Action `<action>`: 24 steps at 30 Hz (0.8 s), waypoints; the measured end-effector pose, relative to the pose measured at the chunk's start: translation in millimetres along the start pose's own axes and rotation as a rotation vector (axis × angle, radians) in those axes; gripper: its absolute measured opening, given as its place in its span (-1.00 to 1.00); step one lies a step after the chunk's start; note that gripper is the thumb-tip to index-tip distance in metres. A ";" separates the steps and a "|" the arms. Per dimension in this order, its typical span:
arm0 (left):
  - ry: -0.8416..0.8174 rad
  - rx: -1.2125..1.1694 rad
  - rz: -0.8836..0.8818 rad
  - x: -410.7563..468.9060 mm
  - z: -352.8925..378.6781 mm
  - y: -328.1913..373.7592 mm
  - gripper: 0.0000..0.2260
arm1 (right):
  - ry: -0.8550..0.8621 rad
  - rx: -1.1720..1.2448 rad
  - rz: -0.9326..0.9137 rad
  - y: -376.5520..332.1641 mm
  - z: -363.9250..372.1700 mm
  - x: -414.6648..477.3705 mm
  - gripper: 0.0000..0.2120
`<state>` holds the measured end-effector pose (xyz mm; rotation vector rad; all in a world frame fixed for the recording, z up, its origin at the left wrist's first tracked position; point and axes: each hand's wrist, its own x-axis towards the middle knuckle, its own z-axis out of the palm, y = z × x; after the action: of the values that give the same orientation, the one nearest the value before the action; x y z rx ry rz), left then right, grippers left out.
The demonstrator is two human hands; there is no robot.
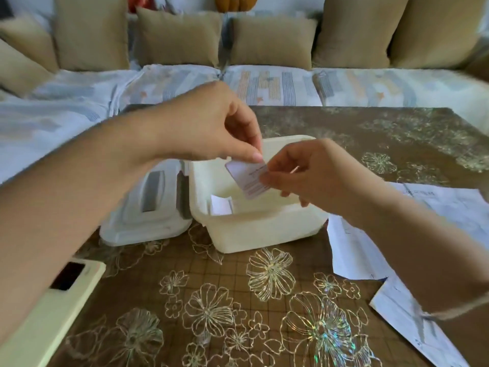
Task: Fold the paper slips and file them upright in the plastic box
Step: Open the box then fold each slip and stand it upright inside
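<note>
Both hands meet over the open plastic box [259, 229], sharing one small folded paper slip [245, 180]. The left hand [209, 123] reaches in from above and pinches the slip's top edge between thumb and fingertip. The right hand [315, 173] pinches its right side, the other fingers curled underneath. The slip is tilted and hangs in the air above the box's opening, clear of the rim, with faint printed lines on its face.

Down inside the cream box, against the left wall, another white slip [221, 205] stands roughly upright. The box's lid [137, 221] is thrown open to the left and lies flat on the surface [238, 282], which wears a brown cloth with shiny flower outlines.

To the right of the box, partly under the right forearm, loose printed paper sheets [455, 205] lie spread on the cloth. At the near left corner lies a cream rectangular object [47, 313] with a dark window. Tan cushions [177, 38] line the sofa behind.
</note>
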<state>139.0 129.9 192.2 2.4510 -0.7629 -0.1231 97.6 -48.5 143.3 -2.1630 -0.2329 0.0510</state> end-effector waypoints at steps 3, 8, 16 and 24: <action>-0.093 0.095 -0.075 25.2 -14.2 -24.7 -0.96 | -0.099 -0.009 0.131 -4.9 10.9 41.6 -0.90; -0.131 0.308 -0.124 47.8 -4.3 -63.2 -0.96 | -0.380 0.003 0.382 -1.1 38.4 92.0 -0.88; 0.226 0.305 -0.131 37.1 17.6 -95.2 -0.92 | -0.669 -0.064 0.697 33.6 72.0 121.8 -0.79; 0.579 0.342 -0.010 35.4 64.6 -108.5 -0.90 | -0.732 -0.331 0.739 47.2 100.6 120.7 -0.73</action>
<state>206.4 152.6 81.9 2.5966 -0.5378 0.7381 210.4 29.8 53.6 -2.3582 0.1755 1.3082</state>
